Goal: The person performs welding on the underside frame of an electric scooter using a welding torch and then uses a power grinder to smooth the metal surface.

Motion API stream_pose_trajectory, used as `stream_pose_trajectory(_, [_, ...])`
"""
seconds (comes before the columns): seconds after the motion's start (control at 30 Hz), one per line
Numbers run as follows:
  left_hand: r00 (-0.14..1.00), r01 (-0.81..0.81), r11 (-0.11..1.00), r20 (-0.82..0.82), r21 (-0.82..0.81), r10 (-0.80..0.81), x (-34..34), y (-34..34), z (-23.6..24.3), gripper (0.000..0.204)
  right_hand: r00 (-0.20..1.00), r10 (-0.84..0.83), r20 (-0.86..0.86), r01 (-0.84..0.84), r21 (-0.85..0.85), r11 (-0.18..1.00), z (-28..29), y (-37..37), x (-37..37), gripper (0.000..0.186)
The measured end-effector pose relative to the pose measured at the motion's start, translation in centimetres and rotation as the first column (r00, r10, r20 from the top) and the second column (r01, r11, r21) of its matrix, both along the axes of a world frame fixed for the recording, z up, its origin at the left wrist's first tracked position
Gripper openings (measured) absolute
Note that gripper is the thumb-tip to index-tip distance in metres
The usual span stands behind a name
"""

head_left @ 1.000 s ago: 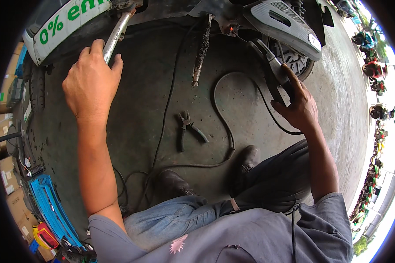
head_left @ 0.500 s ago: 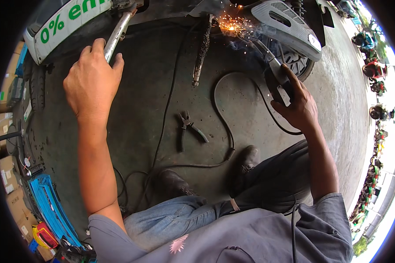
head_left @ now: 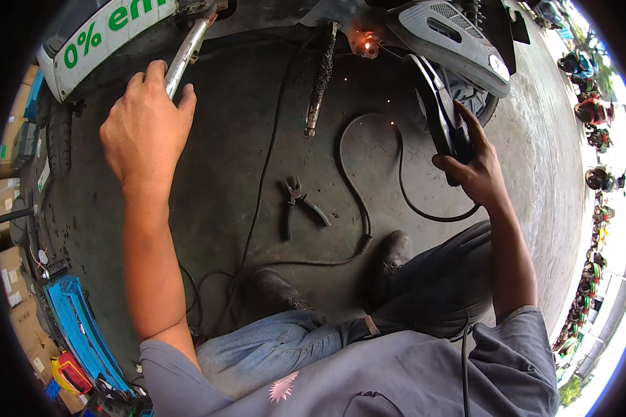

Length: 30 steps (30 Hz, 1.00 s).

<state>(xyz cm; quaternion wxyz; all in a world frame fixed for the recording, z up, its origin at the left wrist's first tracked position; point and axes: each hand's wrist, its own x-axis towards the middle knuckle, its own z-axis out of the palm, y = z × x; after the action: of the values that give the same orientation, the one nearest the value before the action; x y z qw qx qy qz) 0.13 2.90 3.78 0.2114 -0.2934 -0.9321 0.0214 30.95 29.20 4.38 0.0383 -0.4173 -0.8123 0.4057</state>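
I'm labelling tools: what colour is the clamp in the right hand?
The clamp is mostly black, clearest in the head view.

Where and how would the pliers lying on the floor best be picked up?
Probably by both dark handles of the pliers, from above, coming from the side of the shoes. The tool lies on the floor with its jaws pointing away and its handles splayed that way, so they could be squeezed together.

white panel (head_left: 113, 33) cut by top edge, rod (head_left: 394, 51) lost in glow (head_left: 366, 46) at tip, distant motorbikes (head_left: 595, 111) indistinct
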Motion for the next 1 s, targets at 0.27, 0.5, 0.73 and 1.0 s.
stream_pose_trajectory(0.27, [1.0, 0.0, 1.0, 0.001, 0.014, 0.0, 0.1, 0.1, 0.1, 0.034, 0.987, 0.085, 0.134, -0.123, 0.306, 0.944, -0.8, 1.0, 0.7, 0.092])
stream_pose_trajectory(0.5, [1.0, 0.0, 1.0, 0.0, 0.014, 0.0, 0.1, 0.0, 0.1, 0.035, 0.979, 0.02, 0.205, -0.053, 0.157, 0.986, 0.3, -0.1, -0.6, 0.093])
stream_pose_trajectory(0.73, [1.0, 0.001, 1.0, 0.0, 0.01, -0.001, 0.2, 0.0, 0.0, 0.035, 0.978, 0.063, 0.2, -0.111, 0.244, 0.963, -0.5, 0.4, -0.2, 0.093])
stream_pose_trajectory(1.0, [1.0, 0.004, 1.0, -0.011, 0.008, -0.004, 0.1, 0.0, 0.0, 0.035, 0.989, 0.074, 0.129, -0.099, 0.198, 0.975, -0.7, 0.4, -0.1, 0.09])
